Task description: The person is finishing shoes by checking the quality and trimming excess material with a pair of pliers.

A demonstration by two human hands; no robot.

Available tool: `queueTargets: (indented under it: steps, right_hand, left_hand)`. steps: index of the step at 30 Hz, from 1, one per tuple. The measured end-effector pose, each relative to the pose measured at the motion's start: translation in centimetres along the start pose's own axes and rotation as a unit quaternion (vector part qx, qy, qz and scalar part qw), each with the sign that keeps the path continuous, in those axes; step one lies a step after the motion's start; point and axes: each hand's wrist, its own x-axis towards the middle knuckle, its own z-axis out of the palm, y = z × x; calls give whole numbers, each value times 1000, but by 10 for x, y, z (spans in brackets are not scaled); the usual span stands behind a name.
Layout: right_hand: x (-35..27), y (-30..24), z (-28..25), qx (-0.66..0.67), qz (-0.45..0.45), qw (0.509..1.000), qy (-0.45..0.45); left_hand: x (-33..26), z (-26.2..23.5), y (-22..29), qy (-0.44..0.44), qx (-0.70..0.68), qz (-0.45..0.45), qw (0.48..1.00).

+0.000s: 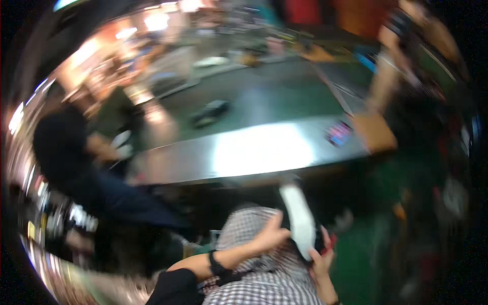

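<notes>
In my right hand (321, 260) is a long white shoe sole (297, 218), with dark material along its edges. It points away from me over my lap, below the work table's near edge. My fingers close round its near end, next to a small red patch that I cannot make out. My left hand (273, 235) is just left of the sole, fingers apart, over my checked cloth (249, 223). Blur hides whether its fingertips touch the sole. A black band (217, 264) circles my left wrist.
A metal-edged work table (193, 157) spans the front, with a dark shoe-like object (211, 113) and a phone-like object (339, 133) on it. One person (76, 147) sits at the left; another person (401, 51) is at the far right. Clutter fills the back.
</notes>
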Motion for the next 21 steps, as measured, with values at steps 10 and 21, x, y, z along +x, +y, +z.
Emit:
queueTargets:
  steps: [10,21]
  right_hand:
    - [82,-48,-41,-4,-98,989,109]
    - [396,-112,-141,-112,-254,932,235]
  left_hand:
    - [51,33,97,-175,-111,185,960]
    - [12,-82,-2,240,330,189,893]
